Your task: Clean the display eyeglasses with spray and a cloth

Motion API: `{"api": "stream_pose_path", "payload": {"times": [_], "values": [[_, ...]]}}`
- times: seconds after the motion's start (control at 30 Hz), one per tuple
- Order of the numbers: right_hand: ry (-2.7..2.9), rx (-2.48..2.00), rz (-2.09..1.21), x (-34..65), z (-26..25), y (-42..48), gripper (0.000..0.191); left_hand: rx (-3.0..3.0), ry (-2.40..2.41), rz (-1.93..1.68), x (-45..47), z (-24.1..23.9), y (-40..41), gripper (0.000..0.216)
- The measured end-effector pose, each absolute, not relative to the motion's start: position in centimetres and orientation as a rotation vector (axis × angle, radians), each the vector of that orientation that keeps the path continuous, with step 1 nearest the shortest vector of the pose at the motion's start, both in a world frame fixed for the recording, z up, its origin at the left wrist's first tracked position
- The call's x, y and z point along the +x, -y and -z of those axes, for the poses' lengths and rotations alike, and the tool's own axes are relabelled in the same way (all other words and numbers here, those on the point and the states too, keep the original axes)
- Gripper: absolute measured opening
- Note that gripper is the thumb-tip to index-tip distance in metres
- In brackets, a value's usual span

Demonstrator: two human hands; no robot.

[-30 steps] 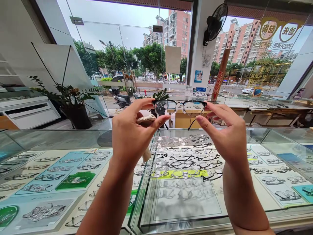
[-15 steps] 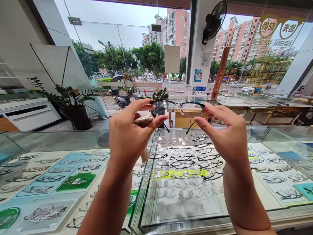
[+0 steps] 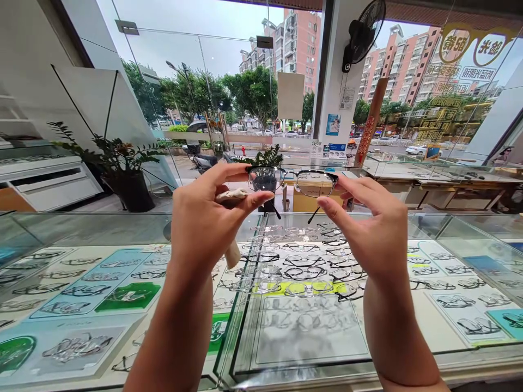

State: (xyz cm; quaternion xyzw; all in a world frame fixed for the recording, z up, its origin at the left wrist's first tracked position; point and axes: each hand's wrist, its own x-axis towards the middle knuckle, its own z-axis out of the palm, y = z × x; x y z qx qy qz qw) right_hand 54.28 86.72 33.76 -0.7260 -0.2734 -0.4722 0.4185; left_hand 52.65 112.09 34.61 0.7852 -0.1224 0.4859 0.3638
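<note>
A pair of glasses is up in the air, held above the glass surface and in front of the big window. The top of the frame is dark, and the lenses are clear. The left hand has one end of the glasses, with its fingers and thumb clamped on that side. The right hand has the other end, and its fingers and thumb are pinched on it too. The dark tips of the two side arms poke out below the lenses, so the glasses are unfolded. The left hand also has a pale cloth — part is tucked in by the thumb and part hangs down below the hand.

Under the glass, lots of other glasses lie in rows, some on a bright yellow strip. Over to the left, a leafy plant stands in a dark pot. A black fan is up on the post.
</note>
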Motion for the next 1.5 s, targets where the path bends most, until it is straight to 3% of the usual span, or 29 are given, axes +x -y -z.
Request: {"api": "stream_pose_path", "payload": {"times": [0.33,0.63,0.97,1.5], "values": [[0.689,-1.868,1.217,54.3,-33.8,-86.1,0.037,2.048,0.338,-1.193,52.8,-34.4,-111.9,0.054],[0.709,-1.861,1.024,54.9,-33.8,-84.6,0.043,1.970,0.297,-1.116,52.5,-34.2,-110.4,0.055],[0.718,-1.900,0.948,55.8,-33.6,-84.3,0.044,1.976,0.261,-1.253,52.6,-33.7,-109.9,0.058],[0.701,-1.842,1.084,55.2,-33.8,-84.4,0.037,1.934,0.359,-1.180,53.6,-33.7,-110.2,0.054]]}}
